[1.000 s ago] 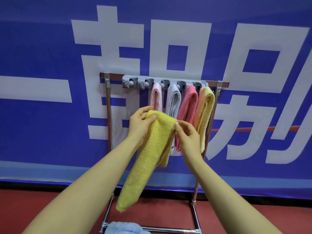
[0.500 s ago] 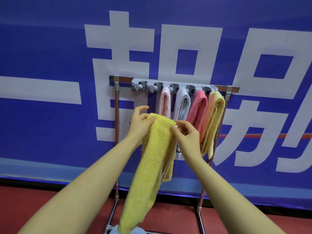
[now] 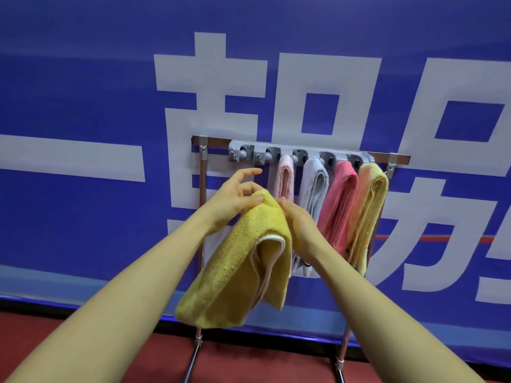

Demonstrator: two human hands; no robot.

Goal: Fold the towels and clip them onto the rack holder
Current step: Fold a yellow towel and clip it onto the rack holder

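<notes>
Backdrop: blue banner (image 3: 83, 217) with large white characters, cut off by the frame and not readable; red floor (image 3: 41, 327) below.
Rack: one metal rack (image 3: 203, 205); one grey clip holder (image 3: 279, 153) on its top bar at 12 o'clock.
Clips: five clip slots counted; the two leftmost carry no towel.
Hung towels: four, left to right: pale pink towel (image 3: 284, 178), white-grey towel (image 3: 312, 189), deep pink towel (image 3: 338, 205), peach-yellow towel (image 3: 369, 214).
Task towel: one yellow towel (image 3: 235, 272), doubled over, centre frame, below the holder at 6 o'clock from it, apart from the clips.
Left hand (image 3: 235, 197): thumb pressed on the towel's top fold, gripping it; other fingers partly spread toward the holder.
Right hand (image 3: 300, 225): fingers curled at the fold's right side, pinching the towel.
Change: towel hung long half a second ago; its lower end is now folded up, and both hands sit closer together.
Writing: no brand or label legible.
</notes>
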